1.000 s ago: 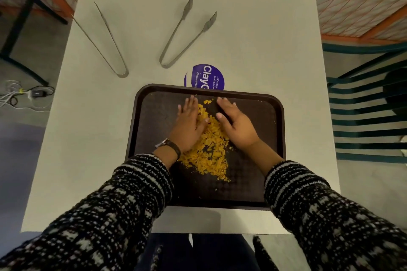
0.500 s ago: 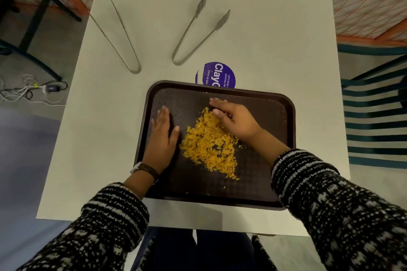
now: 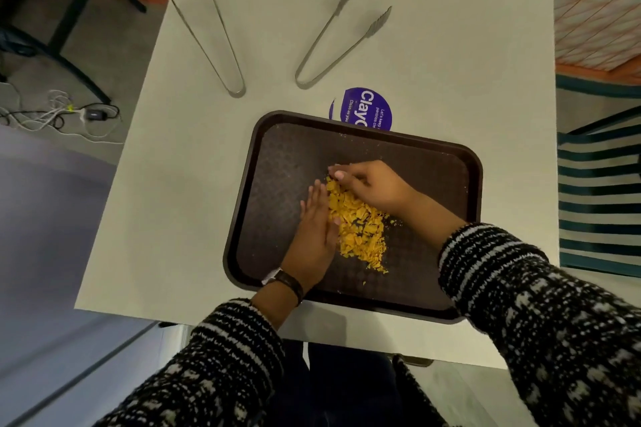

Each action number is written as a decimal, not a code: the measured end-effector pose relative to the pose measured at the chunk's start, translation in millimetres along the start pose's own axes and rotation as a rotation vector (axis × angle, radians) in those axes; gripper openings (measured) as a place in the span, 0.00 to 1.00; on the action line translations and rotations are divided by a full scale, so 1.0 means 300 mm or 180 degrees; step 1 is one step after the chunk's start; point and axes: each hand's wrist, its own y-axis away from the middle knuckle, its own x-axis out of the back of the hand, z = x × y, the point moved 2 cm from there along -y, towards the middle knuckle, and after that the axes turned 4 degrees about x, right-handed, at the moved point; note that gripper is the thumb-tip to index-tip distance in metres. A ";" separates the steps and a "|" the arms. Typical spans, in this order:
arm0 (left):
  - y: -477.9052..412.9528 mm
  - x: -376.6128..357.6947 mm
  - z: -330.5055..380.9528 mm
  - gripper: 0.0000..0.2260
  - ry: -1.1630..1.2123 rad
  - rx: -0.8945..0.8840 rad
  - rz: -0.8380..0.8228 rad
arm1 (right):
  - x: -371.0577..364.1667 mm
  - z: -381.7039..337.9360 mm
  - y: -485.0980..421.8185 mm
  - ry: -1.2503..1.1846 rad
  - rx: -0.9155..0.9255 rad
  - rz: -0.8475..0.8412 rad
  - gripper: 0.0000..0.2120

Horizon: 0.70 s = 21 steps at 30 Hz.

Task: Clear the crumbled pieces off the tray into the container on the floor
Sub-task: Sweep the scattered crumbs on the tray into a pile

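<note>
One heap of yellow crumbled pieces [image 3: 357, 225] lay mid-tray [image 3: 277, 163], flanked at nine o'clock by the flat, fingers-together left hand [image 3: 317, 236] and at one o'clock by the cupped right hand [image 3: 374, 185].

Two pairs of tongs [image 3: 222, 45] [image 3: 341, 36] are lying across the upper part of the table [image 3: 468, 55], blocking it. Bare tabletop is lying open at centre left and upper right; the tray [image 3: 433, 163] is filling the lower middle.

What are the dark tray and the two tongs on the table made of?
The tray looks like moulded plastic: dark brown, matte, with a fine textured floor and rounded raised rim. Both tongs look like thin bare metal, grey with a dull sheen, probably steel.
</note>
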 end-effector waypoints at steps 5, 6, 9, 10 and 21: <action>-0.012 0.087 0.134 0.24 0.1759 0.1037 0.0270 | -0.012 -0.134 0.123 -0.1060 -0.0423 0.0890 0.20; -0.009 0.092 0.188 0.24 0.2306 0.1276 0.0173 | -0.044 -0.173 0.157 -0.1306 -0.0369 0.0915 0.22; 0.001 0.096 0.299 0.25 0.3613 0.1704 -0.0060 | -0.175 -0.217 0.236 -0.1426 -0.0093 0.0784 0.33; 0.003 0.097 0.312 0.26 0.3640 0.1635 -0.0065 | -0.199 -0.207 0.250 -0.1491 -0.0265 0.0831 0.38; 0.024 0.094 0.129 0.18 0.1139 0.0423 -0.0325 | -0.073 -0.297 0.281 -0.2822 -0.0060 0.1756 0.38</action>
